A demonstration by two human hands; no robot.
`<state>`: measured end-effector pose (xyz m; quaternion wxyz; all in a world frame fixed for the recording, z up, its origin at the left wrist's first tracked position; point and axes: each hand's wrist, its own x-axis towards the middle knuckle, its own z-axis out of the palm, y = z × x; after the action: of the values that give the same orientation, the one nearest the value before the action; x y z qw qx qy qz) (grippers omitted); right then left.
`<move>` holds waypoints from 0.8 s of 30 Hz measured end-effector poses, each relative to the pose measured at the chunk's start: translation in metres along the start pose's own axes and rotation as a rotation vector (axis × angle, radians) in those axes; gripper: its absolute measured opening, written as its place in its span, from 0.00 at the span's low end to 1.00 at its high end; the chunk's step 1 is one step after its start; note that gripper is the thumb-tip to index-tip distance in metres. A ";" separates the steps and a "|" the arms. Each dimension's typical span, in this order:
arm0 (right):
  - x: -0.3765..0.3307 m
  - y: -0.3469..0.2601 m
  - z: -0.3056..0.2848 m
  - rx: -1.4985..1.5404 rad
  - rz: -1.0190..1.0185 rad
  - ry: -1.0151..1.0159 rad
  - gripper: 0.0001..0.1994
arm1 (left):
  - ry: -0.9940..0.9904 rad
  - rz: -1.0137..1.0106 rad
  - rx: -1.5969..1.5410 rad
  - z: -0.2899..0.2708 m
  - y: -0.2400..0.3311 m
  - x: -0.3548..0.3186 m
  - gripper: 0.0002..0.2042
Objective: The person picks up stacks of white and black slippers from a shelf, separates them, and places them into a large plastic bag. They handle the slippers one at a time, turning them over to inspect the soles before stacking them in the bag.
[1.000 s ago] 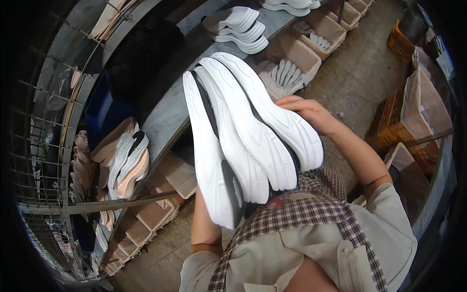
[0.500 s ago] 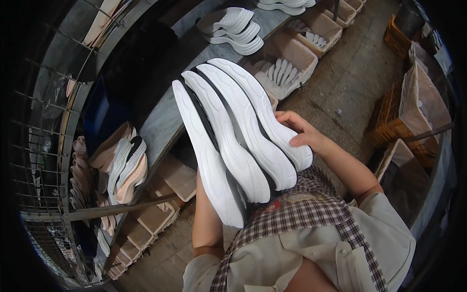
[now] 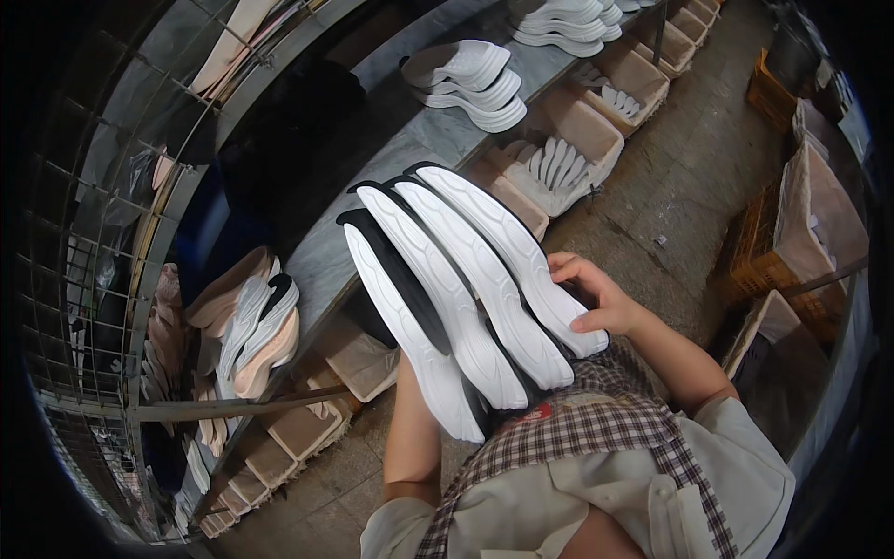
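Observation:
Before my chest is a fanned row of several white shoe soles (image 3: pixel 486 270) with black upper faces. They stand on their long edges and lean against each other. My right hand (image 3: pixel 598 294) grips the heel end of the rightmost sole, thumb on the near side and fingers at its far edge. From below, my left forearm (image 3: pixel 412 433) runs up behind the leftmost sole. The soles hide my left hand, so its grip cannot be seen.
A grey bench (image 3: pixel 321 224) stretches away, bearing stacked white soles (image 3: pixel 470 84). Lined baskets (image 3: pixel 559 172) stand along its side. More soles (image 3: pixel 265 326) lie at the left, near a wire rack (image 3: pixel 98 307). Orange crates (image 3: pixel 750 252) stand right of the aisle floor (image 3: pixel 643 205).
The fanned soles have tipped, their far ends coming lower and showing more black upper face. My right hand has shifted slightly right and down. The surroundings have slid right in view.

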<state>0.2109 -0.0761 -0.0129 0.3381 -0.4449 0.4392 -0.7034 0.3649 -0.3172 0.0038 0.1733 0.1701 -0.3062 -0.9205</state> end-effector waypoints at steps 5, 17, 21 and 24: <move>0.000 -0.002 0.006 -0.052 -0.039 -0.009 0.32 | -0.009 0.013 -0.008 -0.003 0.004 0.001 0.22; 0.051 -0.072 0.039 -0.681 -0.229 -0.203 0.20 | -0.160 -0.121 0.113 0.010 0.001 -0.016 0.22; 0.073 -0.075 0.057 -0.575 -0.250 -0.272 0.20 | -0.211 -0.132 0.080 0.019 -0.022 -0.015 0.22; 0.083 -0.073 0.065 -0.504 -0.274 -0.298 0.21 | -0.212 -0.075 0.010 0.023 -0.028 -0.013 0.22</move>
<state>0.2337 -0.1409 0.0956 0.1802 -0.6677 0.4814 -0.5384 0.3612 -0.2788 0.0061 0.1045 0.0840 -0.3209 -0.9376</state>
